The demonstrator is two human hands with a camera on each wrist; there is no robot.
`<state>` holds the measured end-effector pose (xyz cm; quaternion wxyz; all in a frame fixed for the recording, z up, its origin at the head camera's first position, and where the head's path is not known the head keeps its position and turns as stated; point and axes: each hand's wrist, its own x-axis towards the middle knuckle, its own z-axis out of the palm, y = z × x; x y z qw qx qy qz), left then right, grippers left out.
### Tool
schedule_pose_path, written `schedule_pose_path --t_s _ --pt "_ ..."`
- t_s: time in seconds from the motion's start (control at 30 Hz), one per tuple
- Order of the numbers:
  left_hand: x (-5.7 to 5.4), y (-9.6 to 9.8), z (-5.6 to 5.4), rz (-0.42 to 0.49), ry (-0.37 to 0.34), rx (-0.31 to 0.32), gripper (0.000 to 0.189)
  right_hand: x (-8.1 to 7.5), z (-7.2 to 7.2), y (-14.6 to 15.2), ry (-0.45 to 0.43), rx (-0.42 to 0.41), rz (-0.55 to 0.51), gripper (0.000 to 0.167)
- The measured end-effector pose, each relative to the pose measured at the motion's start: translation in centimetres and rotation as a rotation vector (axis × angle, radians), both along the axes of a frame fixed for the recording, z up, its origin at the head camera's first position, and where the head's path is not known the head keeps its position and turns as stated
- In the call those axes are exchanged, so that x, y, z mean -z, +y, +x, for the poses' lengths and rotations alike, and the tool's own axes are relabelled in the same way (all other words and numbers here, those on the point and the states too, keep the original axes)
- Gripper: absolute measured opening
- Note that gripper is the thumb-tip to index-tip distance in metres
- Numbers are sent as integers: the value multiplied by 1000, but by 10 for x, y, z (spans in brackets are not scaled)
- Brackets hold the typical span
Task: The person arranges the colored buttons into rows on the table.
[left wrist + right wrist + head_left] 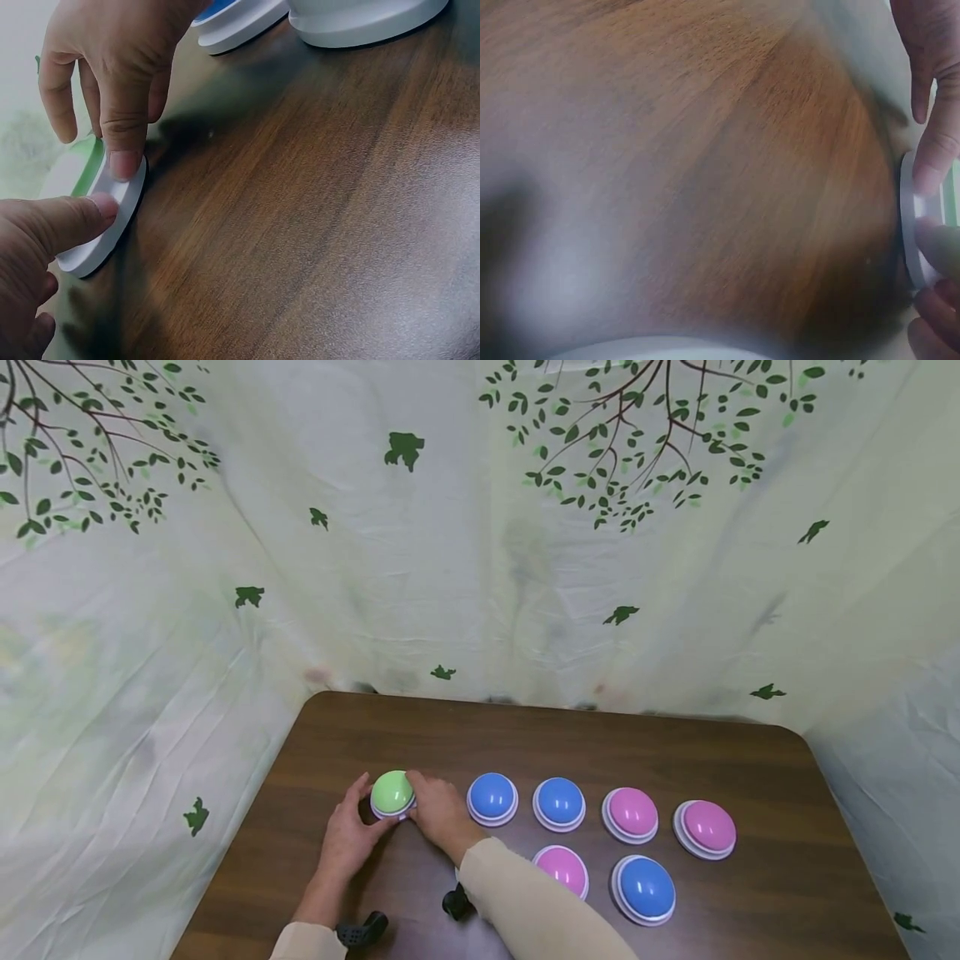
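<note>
A push button with a green dome (pixel 392 792) and white base is near the table's left edge, between both hands. My left hand (pixel 347 837) grips its left side, thumb on the base's front rim. From the right, my right hand (pixel 444 814) holds the same button, fingers over the far side. In the left wrist view, both thumbs meet the white base (pixel 97 232), left hand (pixel 26 247) below and right hand (pixel 124 52) above. At the right wrist view's edge, the base (pixel 909 225) shows between the hands; most of the dome is hidden.
To the right stand blue buttons (pixel 492 796) (pixel 560 801) and pink buttons (pixel 632 812) (pixel 709 826) in a row. Nearer are another pink button (pixel 562 870), partly behind the right sleeve (pixel 536 902), and a blue button (pixel 647 888). A leaf-printed curtain (pixel 450 568) hangs behind the brown table (pixel 780 893).
</note>
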<state>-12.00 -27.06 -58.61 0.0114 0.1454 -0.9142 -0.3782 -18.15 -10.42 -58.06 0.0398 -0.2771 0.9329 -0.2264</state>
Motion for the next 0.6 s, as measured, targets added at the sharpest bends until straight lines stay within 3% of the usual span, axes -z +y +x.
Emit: schedule_pose_path --t_s 0.27,0.6 --pt "-4 5 4 12 31 -3 91 1 5 10 61 -2 -21 54" --pt "-30 15 8 -9 78 25 91 -17 10 24 134 10 -56 62"
